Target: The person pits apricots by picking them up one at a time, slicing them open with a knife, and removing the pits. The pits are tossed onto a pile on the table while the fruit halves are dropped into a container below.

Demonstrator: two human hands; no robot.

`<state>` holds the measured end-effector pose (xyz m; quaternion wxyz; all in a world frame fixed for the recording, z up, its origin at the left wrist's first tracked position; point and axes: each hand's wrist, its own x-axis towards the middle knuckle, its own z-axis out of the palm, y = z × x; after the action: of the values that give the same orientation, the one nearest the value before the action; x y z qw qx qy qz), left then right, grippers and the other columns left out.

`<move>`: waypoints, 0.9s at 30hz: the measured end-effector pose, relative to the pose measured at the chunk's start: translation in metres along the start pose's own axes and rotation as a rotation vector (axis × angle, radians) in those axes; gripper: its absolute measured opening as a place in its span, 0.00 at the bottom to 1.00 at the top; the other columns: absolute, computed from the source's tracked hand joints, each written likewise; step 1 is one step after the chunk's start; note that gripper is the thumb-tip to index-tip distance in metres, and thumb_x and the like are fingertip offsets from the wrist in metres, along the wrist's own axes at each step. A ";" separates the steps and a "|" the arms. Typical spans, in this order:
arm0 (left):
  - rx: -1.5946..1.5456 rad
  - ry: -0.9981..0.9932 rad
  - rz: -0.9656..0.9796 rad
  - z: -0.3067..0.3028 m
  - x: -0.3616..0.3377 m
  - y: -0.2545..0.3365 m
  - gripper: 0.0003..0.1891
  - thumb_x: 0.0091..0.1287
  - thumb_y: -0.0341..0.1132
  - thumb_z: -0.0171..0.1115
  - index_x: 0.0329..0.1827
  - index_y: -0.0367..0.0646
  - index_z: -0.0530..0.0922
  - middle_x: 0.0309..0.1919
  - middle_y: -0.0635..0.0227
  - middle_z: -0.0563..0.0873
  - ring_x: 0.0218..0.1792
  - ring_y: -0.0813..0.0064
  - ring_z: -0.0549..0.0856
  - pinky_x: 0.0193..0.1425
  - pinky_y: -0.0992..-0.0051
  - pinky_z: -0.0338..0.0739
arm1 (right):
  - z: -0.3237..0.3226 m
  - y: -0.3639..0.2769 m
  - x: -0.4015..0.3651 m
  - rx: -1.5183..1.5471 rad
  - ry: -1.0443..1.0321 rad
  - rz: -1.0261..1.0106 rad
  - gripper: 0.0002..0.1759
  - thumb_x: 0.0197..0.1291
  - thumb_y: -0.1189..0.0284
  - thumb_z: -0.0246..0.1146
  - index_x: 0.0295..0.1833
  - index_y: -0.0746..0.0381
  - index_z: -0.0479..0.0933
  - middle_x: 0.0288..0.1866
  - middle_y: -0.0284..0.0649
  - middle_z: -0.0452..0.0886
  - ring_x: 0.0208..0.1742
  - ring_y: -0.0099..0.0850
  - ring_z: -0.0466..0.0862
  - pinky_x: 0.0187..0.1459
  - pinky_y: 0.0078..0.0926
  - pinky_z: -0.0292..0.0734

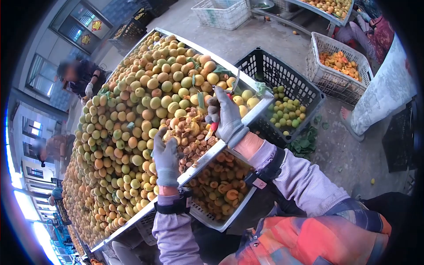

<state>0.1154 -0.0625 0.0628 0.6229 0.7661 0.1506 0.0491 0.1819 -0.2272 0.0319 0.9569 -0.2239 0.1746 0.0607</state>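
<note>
At the near rim of the tray [207, 155], right hand [226, 117] grips shears [234, 84]; left hand [165, 155] curls on cut apricots [194, 132], grasp unclear; blades should probably stay clear of it

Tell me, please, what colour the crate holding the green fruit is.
The crate is black; the head view shows it best.

Soft, even daylight throughout; the fruit [132, 106] reads bright and saturated, with weak, short shadows that deepen only under the table [201, 162] rim and inside the black crate [260, 62]. Heavy fisheye distortion: straight edges bow outward and a black vignette eats every corner. A blown-out white-blue glare [20, 203] runs along the lower left rim; centre sharp, detail smearing soft toward the far left edge.
</note>
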 end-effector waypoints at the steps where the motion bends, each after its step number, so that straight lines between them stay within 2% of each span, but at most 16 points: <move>1: 0.001 0.001 0.000 -0.008 0.005 -0.002 0.19 0.65 0.28 0.48 0.60 0.37 0.66 0.28 0.74 0.75 0.18 0.85 0.75 0.21 0.85 0.75 | -0.001 0.000 -0.001 -0.010 -0.017 -0.013 0.21 0.58 0.52 0.62 0.25 0.57 0.70 0.14 0.26 0.66 0.09 0.16 0.60 0.14 0.18 0.64; 3: 0.028 -0.048 0.070 -0.021 0.011 -0.006 0.14 0.66 0.26 0.49 0.55 0.38 0.72 0.23 0.79 0.72 0.19 0.92 0.68 0.19 0.89 0.65 | -0.001 0.000 -0.001 -0.012 0.000 -0.008 0.21 0.58 0.52 0.62 0.26 0.57 0.70 0.14 0.26 0.66 0.09 0.16 0.60 0.14 0.18 0.63; 6: -0.022 0.010 0.018 -0.027 0.002 0.001 0.14 0.67 0.25 0.47 0.53 0.38 0.73 0.24 0.79 0.73 0.20 0.92 0.69 0.20 0.91 0.62 | -0.004 0.004 0.000 -0.018 -0.006 0.027 0.20 0.58 0.53 0.63 0.27 0.57 0.70 0.16 0.27 0.67 0.10 0.16 0.61 0.14 0.18 0.63; 11: 0.038 -0.036 0.097 -0.039 0.006 -0.014 0.17 0.63 0.26 0.49 0.56 0.34 0.71 0.25 0.75 0.74 0.21 0.85 0.77 0.24 0.86 0.71 | 0.003 0.006 -0.012 -0.066 0.010 0.098 0.21 0.59 0.52 0.62 0.29 0.59 0.71 0.15 0.27 0.67 0.10 0.18 0.60 0.18 0.19 0.62; 15: 0.026 -0.029 0.053 -0.040 0.006 -0.009 0.17 0.64 0.26 0.48 0.56 0.34 0.71 0.27 0.74 0.75 0.21 0.86 0.76 0.25 0.86 0.71 | 0.003 0.008 -0.012 -0.078 0.017 0.122 0.21 0.59 0.52 0.62 0.29 0.59 0.71 0.15 0.27 0.67 0.10 0.18 0.60 0.18 0.19 0.61; 18: -0.006 0.043 0.031 -0.040 0.010 -0.010 0.14 0.65 0.28 0.47 0.53 0.35 0.72 0.28 0.74 0.75 0.20 0.86 0.75 0.24 0.86 0.72 | 0.002 0.008 -0.012 -0.083 -0.002 0.117 0.21 0.58 0.52 0.62 0.29 0.59 0.71 0.15 0.27 0.67 0.10 0.18 0.60 0.18 0.18 0.61; 20: -0.031 0.074 0.051 -0.042 0.015 -0.014 0.12 0.67 0.29 0.47 0.51 0.37 0.73 0.30 0.73 0.76 0.20 0.86 0.75 0.22 0.86 0.73 | -0.001 0.008 -0.009 -0.004 -0.027 0.134 0.17 0.55 0.57 0.66 0.30 0.58 0.71 0.21 0.30 0.72 0.12 0.16 0.63 0.14 0.17 0.60; 22: -0.035 0.054 0.051 -0.045 0.019 -0.019 0.11 0.68 0.30 0.47 0.49 0.38 0.73 0.32 0.72 0.76 0.22 0.86 0.76 0.20 0.86 0.73 | -0.002 0.007 -0.009 -0.015 -0.029 0.135 0.18 0.55 0.57 0.66 0.30 0.58 0.71 0.20 0.30 0.71 0.12 0.16 0.63 0.14 0.18 0.60; 27: -0.018 0.165 0.007 -0.043 0.017 -0.010 0.09 0.69 0.33 0.49 0.42 0.38 0.76 0.33 0.72 0.77 0.24 0.87 0.75 0.21 0.86 0.74 | 0.000 0.001 -0.013 -0.048 -0.012 0.130 0.19 0.55 0.56 0.66 0.28 0.59 0.72 0.17 0.29 0.69 0.11 0.17 0.62 0.14 0.18 0.60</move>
<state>0.1183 -0.0158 0.0611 0.6152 0.7542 0.1984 0.1153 0.1693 -0.2265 0.0361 0.9463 -0.2345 0.1817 0.1284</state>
